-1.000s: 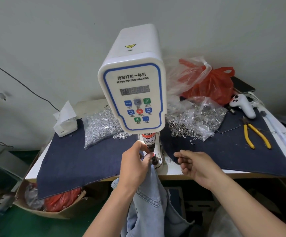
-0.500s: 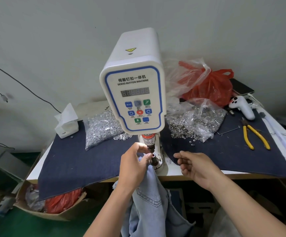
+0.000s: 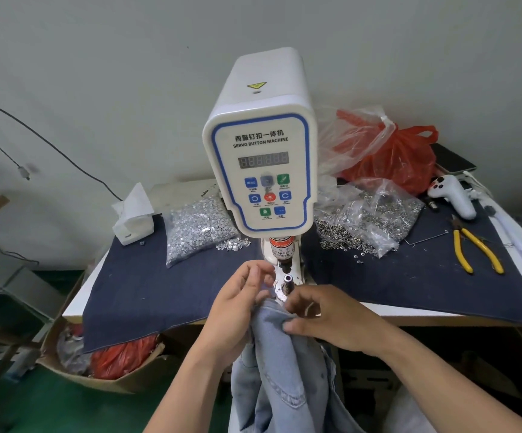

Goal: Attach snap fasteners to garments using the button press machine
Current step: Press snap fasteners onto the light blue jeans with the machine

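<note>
The white servo button machine (image 3: 261, 170) stands at the middle of the table, its metal lower die (image 3: 287, 281) bare below the punch. A light blue denim garment (image 3: 284, 370) hangs from the table's front edge just below the die. My left hand (image 3: 237, 307) grips the garment's top edge from the left, fingers curled beside the die. My right hand (image 3: 322, 317) pinches the same edge from the right, thumb on the fabric.
A bag of silver snap parts (image 3: 197, 226) lies left of the machine, a bag of ring parts (image 3: 369, 220) right. Yellow pliers (image 3: 472, 248), a white controller (image 3: 451, 195), a red plastic bag (image 3: 391, 157) and a tissue box (image 3: 134, 217) rest on the dark cloth (image 3: 147, 285).
My right hand has moved left from open air onto the garment's edge. My left hand has dropped slightly from the die, which now shows bare. The camera has tilted down.
</note>
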The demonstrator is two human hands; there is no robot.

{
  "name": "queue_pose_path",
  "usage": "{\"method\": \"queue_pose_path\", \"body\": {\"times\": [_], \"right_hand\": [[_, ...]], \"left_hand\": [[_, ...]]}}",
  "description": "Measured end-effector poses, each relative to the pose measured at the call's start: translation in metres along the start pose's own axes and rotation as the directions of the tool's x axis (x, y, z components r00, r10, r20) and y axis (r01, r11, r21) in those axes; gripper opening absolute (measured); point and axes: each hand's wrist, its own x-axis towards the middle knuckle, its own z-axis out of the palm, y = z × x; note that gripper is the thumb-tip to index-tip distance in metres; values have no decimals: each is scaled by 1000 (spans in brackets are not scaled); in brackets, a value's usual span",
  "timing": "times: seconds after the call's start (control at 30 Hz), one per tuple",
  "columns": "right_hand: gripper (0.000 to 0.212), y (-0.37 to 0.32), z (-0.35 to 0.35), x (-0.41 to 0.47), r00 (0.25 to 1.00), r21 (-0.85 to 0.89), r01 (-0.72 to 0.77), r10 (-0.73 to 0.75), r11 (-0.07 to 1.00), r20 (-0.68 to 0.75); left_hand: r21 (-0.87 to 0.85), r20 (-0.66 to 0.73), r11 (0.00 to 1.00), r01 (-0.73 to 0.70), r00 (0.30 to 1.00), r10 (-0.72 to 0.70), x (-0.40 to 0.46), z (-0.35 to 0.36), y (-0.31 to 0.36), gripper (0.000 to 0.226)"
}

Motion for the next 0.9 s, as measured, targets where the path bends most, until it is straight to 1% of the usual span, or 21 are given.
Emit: {"method": "queue_pose_path", "body": {"times": [0.03, 0.1, 0.13, 0.17, 0.2, 0.23, 0.27, 0.3, 0.33, 0.4, 0.47, 0.5, 0.57, 0.6, 0.63, 0.67, 0.73, 0.77, 0.83, 0.9], "right_hand": [[15, -1, -1, -1, 1000, 17, -15, 15, 1000, 9], [20, -2, -6, -4, 997, 79, -34, 29, 996, 65], [20, -4, -8, -6, 996, 132, -30, 19, 991, 88], [20, -4, -10, -8, 995, 191, -24, 6, 981, 95], [18, -5, -12, -9, 996, 239, -20, -1, 971, 84], [16, -6, -14, -11, 998, 262, -15, -2, 965, 63], [16, -7, -16, -12, 999, 262, -12, -1, 965, 47], [15, -8, -18, -14, 999, 256, -11, 0, 967, 44], [16, -9, -20, -15, 999, 245, -13, 0, 969, 55], [16, -10, -28, -16, 995, 160, -20, 3, 987, 104], [17, -7, -33, -14, 987, -43, -34, 41, 998, 154], [16, -3, -34, -12, 986, -154, -41, 65, 987, 156], [17, 5, -33, -9, 989, -353, -40, 88, 935, 120], [18, 8, -32, -9, 994, -413, -31, 73, 910, 87], [19, 11, -33, -8, 998, -427, -27, 52, 904, 47], [21, 14, -35, -8, 999, -379, -28, 37, 925, 16], [33, 19, -41, -6, 999, -127, -39, 36, 991, -19], [36, 21, -42, -4, 998, 0, -48, 48, 999, -42], [32, 28, -40, 2, 991, 151, -50, 67, 987, -113], [32, 35, -35, 10, 980, 231, -51, 93, 972, -174]], "left_hand": [[-20, 7, 1000, 4, 1000, -4, -1, -1, 2, 29], [24, 33, 999, 36, 999, -36, -3, -3, 5, 30], [106, 61, 993, 56, 996, -62, -4, -6, 7, 30], [261, 99, 963, 62, 991, -90, -5, -9, 7, 31], [444, 157, 895, 47, 979, -129, -5, -13, 7, 35], [578, 217, 816, 22, 959, -180, -5, -16, 6, 41], [628, 264, 778, 11, 938, -226, -6, -20, 4, 49], [610, 302, 792, 12, 921, -247, -8, -24, 3, 54], [553, 343, 833, -5, 912, -223, -10, -27, 3, 56], [402, 379, 914, -52, 918, -115, -11, -30, 3, 47], [264, 342, 962, -65, 939, -31, -8, -28, -3, 46], [203, 323, 977, -60, 946, -9, -6, -26, -8, 44], [98, 279, 995, -13, 960, -15, -3, -23, -18, 45], [59, 245, 998, 27, 969, -40, -2, -23, -22, 46], [23, 209, 998, 65, 975, -69, -1, -24, -25, 49], [10, 173, 996, 93, 980, -94, 1, -24, -28, 52], [52, 115, 992, 116, 986, -122, 3, -23, -33, 58], [81, 99, 990, 116, 987, -124, 5, -20, -34, 59], [115, 66, 987, 115, 990, -123, 11, -15, -37, 47], [126, 21, 984, 122, 992, -126, 18, -12, -37, 38]]}}
